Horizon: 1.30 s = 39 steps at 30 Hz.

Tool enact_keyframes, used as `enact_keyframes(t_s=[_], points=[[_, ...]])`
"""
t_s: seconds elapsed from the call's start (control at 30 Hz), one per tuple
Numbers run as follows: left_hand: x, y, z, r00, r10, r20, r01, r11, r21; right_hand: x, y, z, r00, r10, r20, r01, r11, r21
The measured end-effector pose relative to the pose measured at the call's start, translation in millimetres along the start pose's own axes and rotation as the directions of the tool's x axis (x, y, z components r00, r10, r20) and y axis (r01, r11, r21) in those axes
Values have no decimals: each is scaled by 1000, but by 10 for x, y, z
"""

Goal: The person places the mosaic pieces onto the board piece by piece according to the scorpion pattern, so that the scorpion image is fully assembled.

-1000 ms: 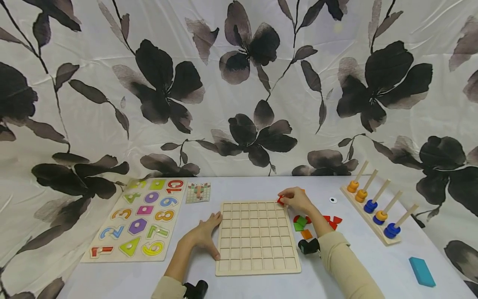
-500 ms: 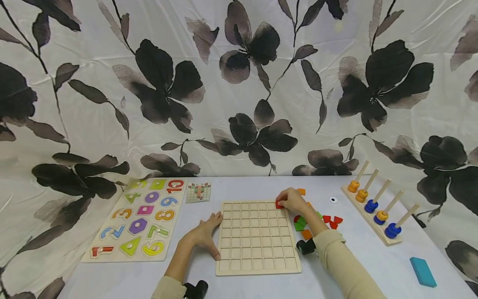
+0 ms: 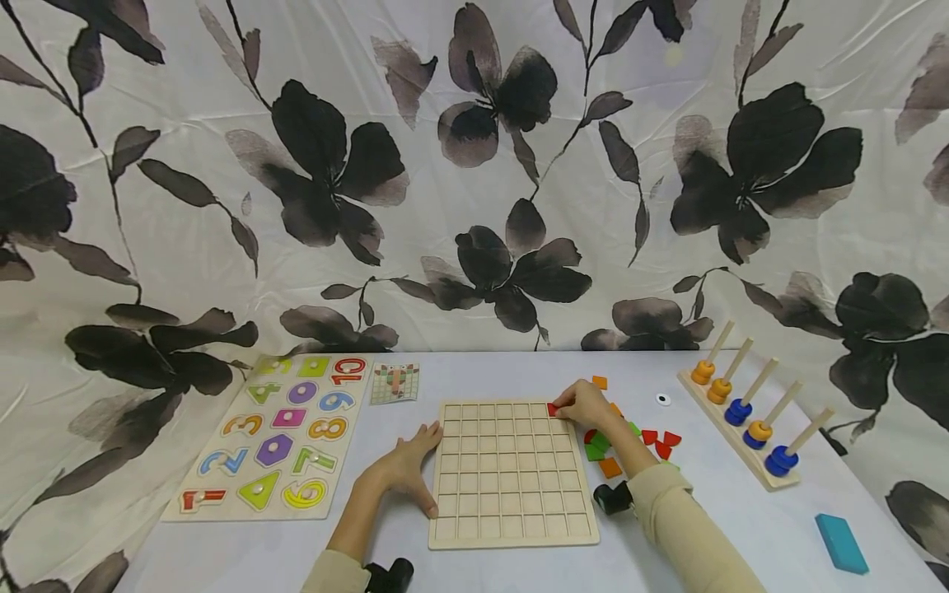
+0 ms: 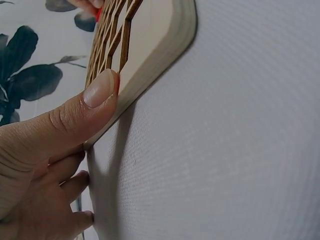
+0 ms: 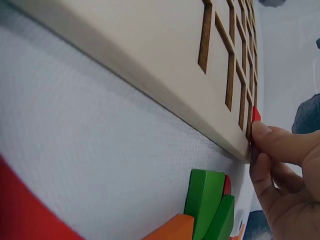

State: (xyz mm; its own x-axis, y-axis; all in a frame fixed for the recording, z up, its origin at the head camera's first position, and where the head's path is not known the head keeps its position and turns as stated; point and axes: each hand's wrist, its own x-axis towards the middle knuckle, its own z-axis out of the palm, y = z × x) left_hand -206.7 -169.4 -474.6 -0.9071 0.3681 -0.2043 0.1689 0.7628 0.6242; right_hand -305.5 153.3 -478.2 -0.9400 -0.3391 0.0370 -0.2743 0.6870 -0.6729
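Observation:
A wooden grid board [image 3: 511, 475] lies flat on the table, its square cells bare apart from the top right corner. My left hand [image 3: 404, 466] spreads along the board's left side, and in the left wrist view the thumb [image 4: 97, 95] rests on the rim. At the far right corner my right hand [image 3: 586, 405] pinches a small red piece [image 3: 552, 409] at the corner cell. Seen from the right wrist, the thumb [image 5: 262, 129] lies against this red piece [image 5: 256, 114], with the other fingers curled beneath by the board's edge. The fingers hide part of the piece.
Green pieces [image 3: 596, 450], an orange piece [image 3: 610, 468] and red pieces [image 3: 649, 436] lie right of the board. Farther right stand a peg rack [image 3: 749, 428] and a teal block [image 3: 841, 543]. A number puzzle board [image 3: 270, 445] and a small pattern card [image 3: 395, 384] are on the left.
The right hand has brought the red piece slightly left and down onto the board's top right corner cell. The left hand stays at the board's left edge.

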Motion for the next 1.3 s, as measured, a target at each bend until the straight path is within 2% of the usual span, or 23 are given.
enact_keyframes(t_s=[0.3, 0.4, 0.9, 1.3], points=[[-14, -7, -6, 1000, -14, 0, 14, 1000, -2, -79, 53, -16, 997, -64, -44, 65, 997, 32], [-12, -12, -9, 1000, -15, -2, 15, 1000, -5, -62, 68, 7, 997, -60, -46, 63, 996, 61], [-23, 19, -8, 1000, -1, -11, 1, 1000, -14, -21, -21, 81, 992, 118, -38, -113, 988, 109], [-24, 9, -11, 1000, 0, -8, -1, 1000, -17, 0, -45, 87, 995, 97, -39, -94, 992, 80]])
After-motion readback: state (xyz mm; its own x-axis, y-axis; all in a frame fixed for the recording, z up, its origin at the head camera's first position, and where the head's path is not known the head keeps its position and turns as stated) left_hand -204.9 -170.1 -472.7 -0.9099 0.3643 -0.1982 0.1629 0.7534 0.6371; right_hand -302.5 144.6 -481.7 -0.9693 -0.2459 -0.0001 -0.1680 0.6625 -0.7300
